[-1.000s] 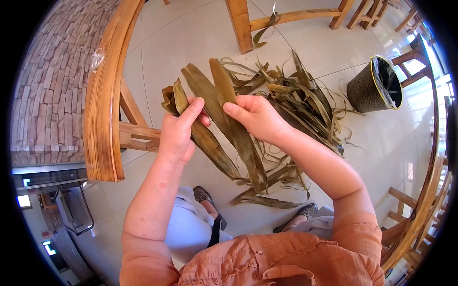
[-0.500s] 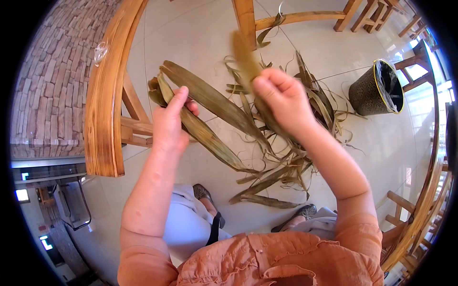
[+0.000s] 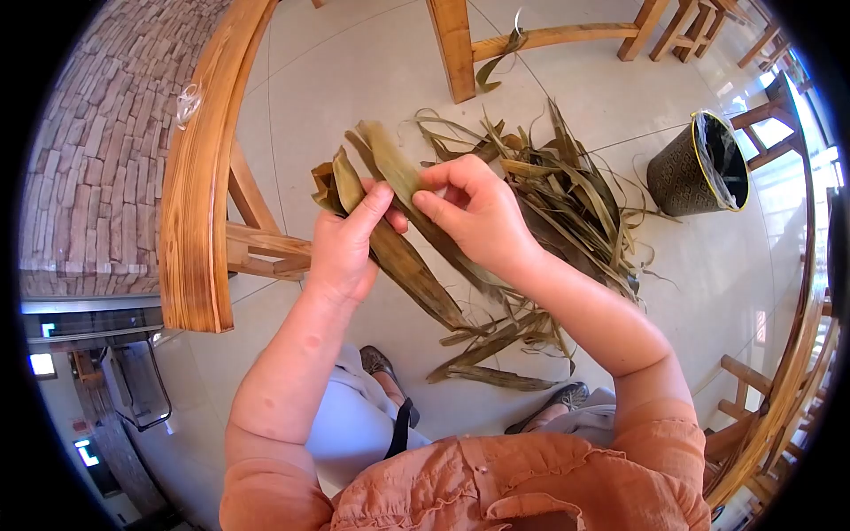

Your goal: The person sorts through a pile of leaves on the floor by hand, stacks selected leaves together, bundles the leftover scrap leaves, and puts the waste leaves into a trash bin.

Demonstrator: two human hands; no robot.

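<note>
My left hand (image 3: 350,248) is closed around a few long, dried bamboo leaves (image 3: 418,285), olive-brown, their folded ends sticking up past the thumb and their tips pointing down to the right. Close beside it, my right hand (image 3: 482,212) pinches another bamboo leaf (image 3: 390,161) between thumb and fingers. That leaf's upper end is slightly blurred, and its lower part passes behind the right hand. On the floor beneath and beyond lies a tangled heap of leaf strips (image 3: 589,190), with more leaf pieces (image 3: 505,350) nearer my feet.
At the right stands a dark patterned bin (image 3: 677,177) with a plastic liner. A wooden bench (image 3: 199,203) runs along the left, with clear plastic (image 3: 187,104) on it. A wooden table leg (image 3: 453,53) rises at the top, a leaf strip (image 3: 500,62) hanging by its crossbar.
My right hand has come left and down with its leaf, now close to the left hand. My left hand has shifted a little right and down with its leaves.
</note>
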